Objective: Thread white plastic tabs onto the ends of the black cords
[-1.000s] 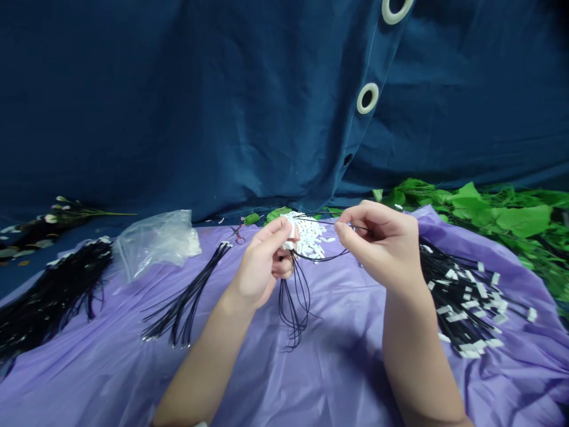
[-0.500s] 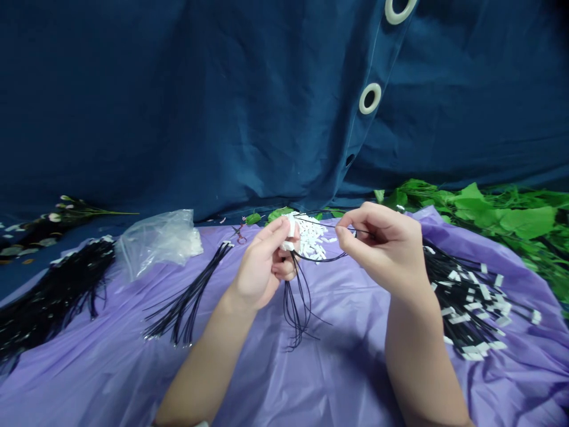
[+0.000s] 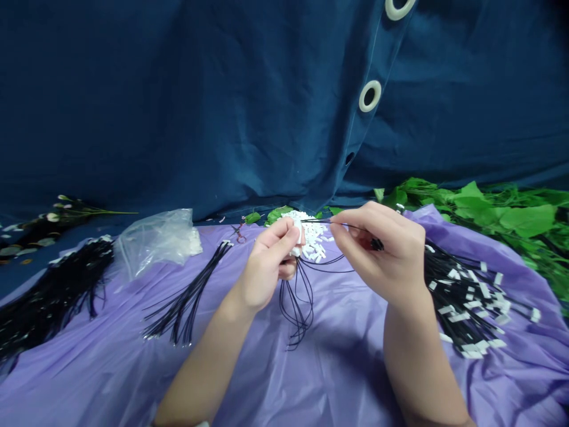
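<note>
My left hand (image 3: 269, 267) is closed, thumb and fingers pinching a small white plastic piece (image 3: 297, 228). Thin black cords (image 3: 297, 320) hang in loops below that hand. To its right, my right hand (image 3: 380, 249) pinches black cord (image 3: 317, 220) that runs taut across to the white piece. Another stretch of cord sags between the two hands. Behind the fingers lies a pile of small white pieces (image 3: 316, 243), partly hidden. Whether the cord passes through the white piece cannot be made out.
Purple sheeting (image 3: 267, 379) covers the work surface. On it lie a clear plastic bag (image 3: 153, 243), small scissors (image 3: 240, 232), a cord bundle (image 3: 191, 296), a dark heap of cords (image 3: 57, 290) and white-tipped cords (image 3: 471, 302). Green leaves (image 3: 502, 216) edge the right; a blue curtain (image 3: 222, 107) hangs behind.
My right hand has shifted slightly left, closer to my left hand. The left thumb now covers more of the white piece, and the cord loops have swung a little.
</note>
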Demonstrator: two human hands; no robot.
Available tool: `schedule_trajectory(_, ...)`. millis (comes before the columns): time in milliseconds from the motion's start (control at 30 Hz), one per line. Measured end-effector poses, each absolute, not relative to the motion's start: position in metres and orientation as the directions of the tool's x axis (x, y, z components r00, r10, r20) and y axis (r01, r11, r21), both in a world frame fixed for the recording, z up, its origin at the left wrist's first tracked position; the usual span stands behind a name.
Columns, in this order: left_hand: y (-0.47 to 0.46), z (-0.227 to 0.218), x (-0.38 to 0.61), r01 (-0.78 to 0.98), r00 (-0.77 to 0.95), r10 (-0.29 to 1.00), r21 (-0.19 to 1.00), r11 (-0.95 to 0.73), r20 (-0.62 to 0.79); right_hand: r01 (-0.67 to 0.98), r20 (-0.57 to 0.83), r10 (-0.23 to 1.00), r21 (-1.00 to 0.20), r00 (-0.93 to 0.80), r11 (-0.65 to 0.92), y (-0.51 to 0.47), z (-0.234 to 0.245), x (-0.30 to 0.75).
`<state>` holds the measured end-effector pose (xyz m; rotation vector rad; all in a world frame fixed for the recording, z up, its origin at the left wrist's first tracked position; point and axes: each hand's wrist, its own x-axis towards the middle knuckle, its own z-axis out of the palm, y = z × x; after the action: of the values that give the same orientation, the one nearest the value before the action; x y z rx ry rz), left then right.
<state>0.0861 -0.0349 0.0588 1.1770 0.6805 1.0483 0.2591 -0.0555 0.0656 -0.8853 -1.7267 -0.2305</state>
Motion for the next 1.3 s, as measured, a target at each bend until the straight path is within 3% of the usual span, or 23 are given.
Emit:
schedule_trajectory(167,-0.036,0.059,0.087,-0.309,0.397,0.914,0.950,0.045,0.086,0.698,0.927,0.335,-0.126,-0.170,0.704,-0.053,0.061,0.256)
schedule_trajectory(333,-0.037,0.060,0.087,-0.309,0.428,0.902,0.946,0.098,0.047,0.717,0.924,0.319,-0.077,-0.209,0.693,-0.049,0.056,0.254)
schedule_trajectory(1000,-0.035,0.058,0.088,-0.363,0.452,0.892,0.917,0.167,0.016,0.629,0.925,0.336,-0.157,-0.176,0.762,-0.038,0.050,0.242)
schedule_trajectory(1133,-0.033,0.061,0.087,-0.401,0.394,0.919,0.898,0.178,-0.006,0.705,0.932,0.325,-0.121,-0.162,0.699,-0.035,0.050,0.243)
schedule_trajectory(1300,-0.027,0.065,0.083,-0.489,0.301,0.953,0.853,0.184,-0.033,0.830,0.974,0.191,-0.008,-0.119,0.557,-0.046,0.056,0.238)
